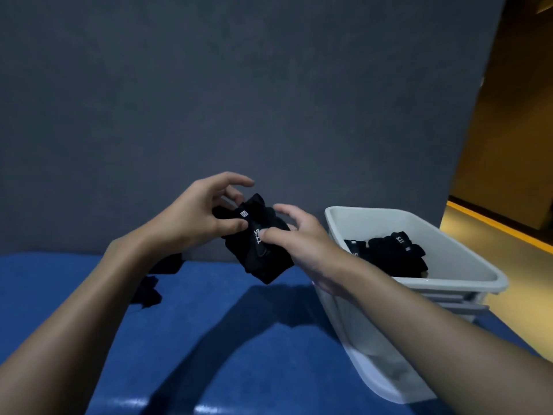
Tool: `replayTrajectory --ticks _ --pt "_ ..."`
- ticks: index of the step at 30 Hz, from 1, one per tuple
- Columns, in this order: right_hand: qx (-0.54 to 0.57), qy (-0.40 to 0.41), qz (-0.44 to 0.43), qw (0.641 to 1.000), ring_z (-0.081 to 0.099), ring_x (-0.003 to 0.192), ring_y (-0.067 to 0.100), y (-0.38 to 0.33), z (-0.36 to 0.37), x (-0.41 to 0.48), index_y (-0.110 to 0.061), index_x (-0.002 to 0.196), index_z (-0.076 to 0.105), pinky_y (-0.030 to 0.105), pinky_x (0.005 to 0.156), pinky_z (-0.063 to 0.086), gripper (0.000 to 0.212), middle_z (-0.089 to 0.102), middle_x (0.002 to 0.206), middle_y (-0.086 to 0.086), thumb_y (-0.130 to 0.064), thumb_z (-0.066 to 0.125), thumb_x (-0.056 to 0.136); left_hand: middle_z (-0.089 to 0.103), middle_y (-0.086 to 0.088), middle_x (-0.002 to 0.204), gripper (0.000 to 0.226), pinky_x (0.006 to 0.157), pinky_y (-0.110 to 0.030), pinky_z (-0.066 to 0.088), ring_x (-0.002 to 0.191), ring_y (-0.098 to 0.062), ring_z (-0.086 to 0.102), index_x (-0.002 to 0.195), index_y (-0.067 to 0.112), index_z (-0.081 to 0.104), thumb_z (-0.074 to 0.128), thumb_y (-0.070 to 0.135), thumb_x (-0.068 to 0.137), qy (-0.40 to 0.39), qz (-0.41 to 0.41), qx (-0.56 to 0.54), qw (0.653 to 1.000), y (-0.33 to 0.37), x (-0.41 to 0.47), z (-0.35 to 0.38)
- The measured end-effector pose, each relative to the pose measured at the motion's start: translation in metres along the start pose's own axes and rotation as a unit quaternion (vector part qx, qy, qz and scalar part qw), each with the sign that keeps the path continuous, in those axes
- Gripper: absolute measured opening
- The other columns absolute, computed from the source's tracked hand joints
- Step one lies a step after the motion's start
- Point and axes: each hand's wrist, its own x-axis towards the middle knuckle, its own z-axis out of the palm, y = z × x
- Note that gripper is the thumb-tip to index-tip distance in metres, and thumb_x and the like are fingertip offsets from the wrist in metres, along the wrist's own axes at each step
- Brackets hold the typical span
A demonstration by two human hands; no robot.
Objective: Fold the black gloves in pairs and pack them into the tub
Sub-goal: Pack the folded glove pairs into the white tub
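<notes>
Black fabric fills both grips: the left hand (191, 217) pinches the glove bundle (259, 253) between thumb and lower fingers near a small square white label, while its index finger arches loosely above without touching the cloth. The right hand (299, 244) closes on the same bundle from the other side, its thumb tip pressed just beside the white "5.11" print and its fingers curled over the top edge. The bundle is a thick folded wad of black gloves, creased and lumpy, with one corner hanging down. It is held in the air above the blue counter (209, 339), just left of the tub (368, 339). This pale grey tub stands on the counter's right side, and the packed gloves (392, 256) lie dark inside it, white lettering showing on top. More loose gloves (149, 290) lie on the counter to the left, partly hidden behind the left forearm.
</notes>
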Motion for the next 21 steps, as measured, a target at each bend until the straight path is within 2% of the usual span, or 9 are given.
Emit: replayTrajectory --ticks 3,7,9,11,13,15,18,21 --pt "0.031 -0.01 -0.009 0.999 0.071 0.085 0.019 -0.016 -0.012 -0.01 -0.022 0.123 0.057 0.04 0.084 0.055 0.042 0.074 0.096 0.008 -0.019 0.073 0.084 0.065 -0.007 0.101 0.058 0.081 -0.03 0.057 0.091 -0.012 0.068 0.123 0.029 0.06 0.079 0.019 0.07 -0.011 0.024 0.0 1.0 0.02 0.007 -0.001" --pt "0.039 0.029 -0.063 0.997 0.07 0.079 0.018 -0.034 -0.033 -0.019 -0.015 0.118 0.059 0.035 0.079 0.056 0.033 0.075 0.095 0.01 -0.009 0.069 0.088 0.066 -0.004 0.101 0.053 0.08 -0.024 0.056 0.094 -0.012 0.068 0.121 0.028 0.059 0.082 0.006 0.078 -0.018 0.052 0.007 0.998 0.044 0.024 0.003" --pt "0.046 0.058 -0.087 0.993 0.071 0.081 0.02 -0.04 -0.045 -0.022 -0.014 0.116 0.061 0.037 0.079 0.057 0.03 0.075 0.096 0.012 -0.006 0.068 0.088 0.066 0.004 0.104 0.05 0.084 -0.019 0.053 0.1 -0.004 0.065 0.121 0.032 0.058 0.081 0.014 0.08 0.012 0.064 0.028 0.998 0.054 0.031 0.009" --pt "0.058 0.093 -0.106 0.988 0.072 0.082 0.021 -0.045 -0.058 -0.024 -0.012 0.115 0.062 0.038 0.079 0.057 0.028 0.075 0.096 0.012 -0.005 0.067 0.088 0.063 0.009 0.112 0.051 0.086 -0.022 0.052 0.108 -0.001 0.06 0.125 0.036 0.055 0.079 0.028 0.081 0.054 0.05 0.027 0.997 0.061 0.038 0.017" --pt "0.064 0.12 -0.121 0.983 0.072 0.081 0.019 -0.048 -0.073 -0.027 -0.012 0.115 0.061 0.034 0.074 0.058 0.029 0.075 0.095 0.009 -0.004 0.066 0.089 0.06 0.008 0.117 0.057 0.086 -0.026 0.053 0.106 -0.004 0.063 0.132 0.035 0.05 0.078 0.038 0.082 0.072 0.019 -0.012 0.997 0.067 0.045 0.03" --pt "0.062 0.13 -0.126 0.982 0.072 0.079 0.019 -0.05 -0.086 -0.031 -0.013 0.116 0.061 0.032 0.069 0.059 0.029 0.076 0.092 0.007 -0.004 0.066 0.088 0.064 0.002 0.118 0.063 0.084 -0.033 0.058 0.095 -0.01 0.07 0.137 0.032 0.046 0.077 0.041 0.083 0.059 -0.016 -0.078 0.995 0.073 0.05 0.046" --pt "0.051 0.126 -0.118 0.984 0.073 0.082 0.024 -0.049 -0.104 -0.035 -0.015 0.116 0.061 0.037 0.072 0.059 0.029 0.076 0.095 0.01 -0.004 0.067 0.089 0.072 -0.011 0.11 0.059 0.074 -0.035 0.061 0.089 -0.019 0.074 0.136 0.022 0.046 0.076 0.027 0.085 0.039 -0.048 -0.202 0.977 0.085 0.058 0.071" --pt "0.057 0.127 -0.11 0.984 0.072 0.081 0.024 -0.045 -0.12 -0.038 -0.014 0.116 0.061 0.036 0.072 0.059 0.031 0.074 0.1 0.015 -0.002 0.066 0.088 0.072 -0.016 0.11 0.059 0.065 -0.032 0.057 0.085 -0.023 0.074 0.132 0.019 0.048 0.079 0.018 0.082 0.051 -0.068 -0.287 0.954 0.093 0.07 0.093"
